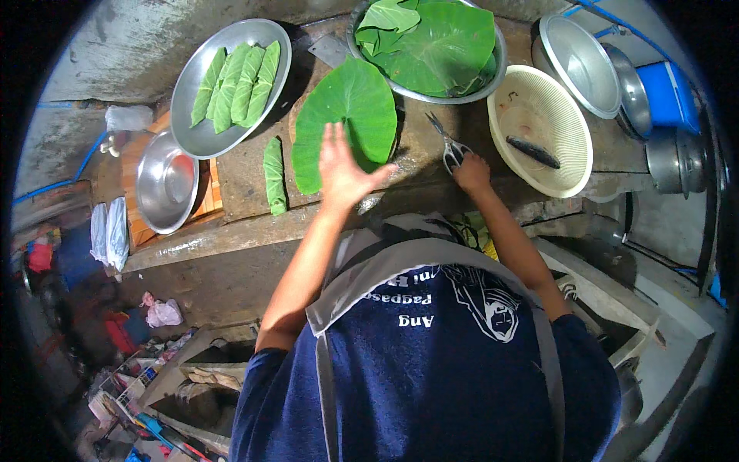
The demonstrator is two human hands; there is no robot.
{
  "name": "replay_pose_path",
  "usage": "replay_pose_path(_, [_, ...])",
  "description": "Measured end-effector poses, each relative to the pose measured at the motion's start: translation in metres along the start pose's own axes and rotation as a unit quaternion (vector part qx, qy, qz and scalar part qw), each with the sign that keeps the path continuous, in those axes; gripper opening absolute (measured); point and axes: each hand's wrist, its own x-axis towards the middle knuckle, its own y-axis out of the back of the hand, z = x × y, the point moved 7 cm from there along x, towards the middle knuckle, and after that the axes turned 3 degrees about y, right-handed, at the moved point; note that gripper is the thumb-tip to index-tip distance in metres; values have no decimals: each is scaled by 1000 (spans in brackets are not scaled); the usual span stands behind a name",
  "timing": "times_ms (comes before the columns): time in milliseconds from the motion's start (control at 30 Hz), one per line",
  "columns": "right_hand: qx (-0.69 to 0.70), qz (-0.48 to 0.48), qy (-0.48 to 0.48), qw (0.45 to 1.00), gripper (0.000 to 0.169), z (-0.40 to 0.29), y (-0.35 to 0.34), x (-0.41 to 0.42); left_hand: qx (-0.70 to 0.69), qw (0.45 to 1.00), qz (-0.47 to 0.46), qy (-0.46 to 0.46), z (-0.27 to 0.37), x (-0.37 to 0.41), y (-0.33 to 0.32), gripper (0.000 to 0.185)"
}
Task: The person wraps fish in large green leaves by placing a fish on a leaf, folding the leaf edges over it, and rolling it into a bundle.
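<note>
My left hand (344, 173) is spread, its fingers over the lower part of a large green taro-like leaf (352, 98) on the counter. At the counter's front, my right hand (472, 173) has its fingers at the handles of a pair of scissors (447, 141), whose open blades point away from me. One rolled leaf bundle (275, 176) lies left of the large leaf. Several more leaf bundles (234, 86) lie side by side in a metal basin (187, 136). A second metal basin (496, 81) at the back holds a pile of large leaves (441, 46).
A cream plastic strainer basket (580, 167) at right holds one dark fish (534, 151). Metal basins (583, 69) and a pot (664, 159) stand farther right. A metal bowl (167, 185) sits at left on slatted wood. A flat metal blade (332, 51) lies behind the leaf.
</note>
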Motion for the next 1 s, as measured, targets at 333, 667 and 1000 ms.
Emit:
replay_pose_path(333, [315,-206,47,925,49,-14,62,-48,-485,797,-133,334,-118,24,-13,34])
replay_pose_path(667, [288,82,285,911,71,-131,187,-100,-656,706,-31,266,-36,16,37,36])
replay_pose_path(1000, [317,74,160,932,68,-115,166,-104,-587,777,-69,216,28,-6,-1,26])
